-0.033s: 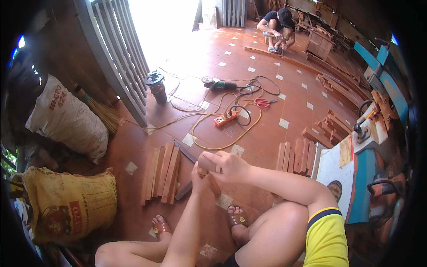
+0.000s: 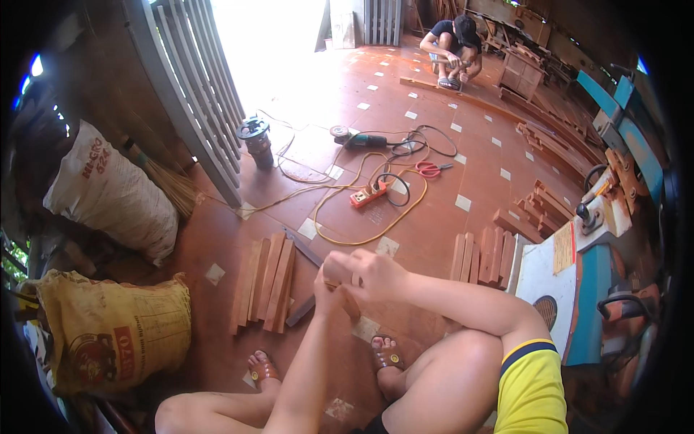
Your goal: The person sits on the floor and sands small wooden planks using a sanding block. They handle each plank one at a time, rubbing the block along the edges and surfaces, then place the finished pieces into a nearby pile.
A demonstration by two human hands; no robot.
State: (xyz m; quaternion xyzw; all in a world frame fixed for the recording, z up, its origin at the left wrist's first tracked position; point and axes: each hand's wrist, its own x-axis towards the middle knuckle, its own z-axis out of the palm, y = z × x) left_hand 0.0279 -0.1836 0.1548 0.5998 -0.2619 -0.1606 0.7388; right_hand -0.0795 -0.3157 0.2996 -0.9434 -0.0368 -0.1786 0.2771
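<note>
In front of my knees, my two hands meet around a short wooden piece, whose lower end shows beneath them. My left hand is closed around it from the near side. My right hand has its fingers bent over a grey-brown, flat-faced piece against the wood; I cannot make out whether that is a sheet or a block. Just left of my hands, several wooden strips lie side by side on the floor. A dark metal square-like bar lies beside them, partly hidden by my hands.
Ahead lie an angle grinder, an orange power strip, red-handled scissors and looping cords. An upright router-like tool stands near the slatted gate. Sacks stand left; wood stacks and a machine right. A person squats far off.
My right hand's fingers have shifted slightly and curl more over the piece. The view has moved a little; everything else stays in place.
</note>
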